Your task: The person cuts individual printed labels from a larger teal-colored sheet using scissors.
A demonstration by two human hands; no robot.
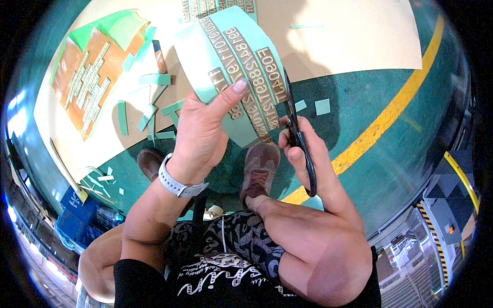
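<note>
My left hand [200, 128], a pale watch strap on its wrist, grips a light green flexible sheet [197, 54] with rows of raised mirrored letters. Its thumb presses on the letters; the other fingers are hidden behind the sheet. My right hand [318, 154] is closed round black-handled scissors [302, 141]. The scissor blades point away from me along the sheet's right edge, and part of them is hidden by the sheet. Whether they are cutting into it I cannot tell. Beyond the held sheet lies another lettered green piece [192, 9].
A large brown cardboard sheet [354, 36] covers the floor ahead. On its left lies an orange sheet [67, 105] bearing lettered strips, with several green offcuts [122, 117] nearby. Small scraps [322, 107] dot the green floor, crossed by a yellow line [387, 120]. A blue crate [77, 218] stands lower left.
</note>
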